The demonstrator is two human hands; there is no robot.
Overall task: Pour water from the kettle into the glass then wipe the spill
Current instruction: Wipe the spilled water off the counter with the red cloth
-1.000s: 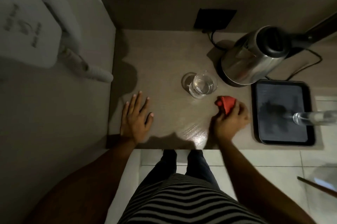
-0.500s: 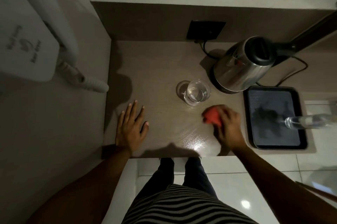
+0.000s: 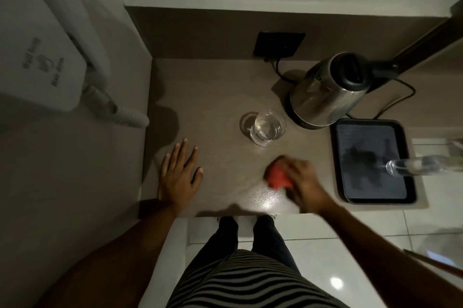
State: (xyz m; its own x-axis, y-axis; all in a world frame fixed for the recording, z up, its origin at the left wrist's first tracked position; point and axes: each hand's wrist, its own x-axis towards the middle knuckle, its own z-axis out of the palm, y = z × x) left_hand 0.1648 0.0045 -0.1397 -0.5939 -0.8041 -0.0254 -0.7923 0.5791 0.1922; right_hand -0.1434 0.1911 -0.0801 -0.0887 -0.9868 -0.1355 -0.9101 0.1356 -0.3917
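Wiping the desk (image 3: 213, 97), the right hand (image 3: 304, 182) grips a red cloth (image 3: 278, 178) just before the glass (image 3: 268, 128); the left hand (image 3: 179, 177) lies flat, open, leftward.

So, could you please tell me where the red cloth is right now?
In the head view, the red cloth is under the right hand, near the tabletop's front edge, below the glass.

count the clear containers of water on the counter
2: a glass mid-counter beside the kettle, and a bottle on the tray at right. None looks hidden.
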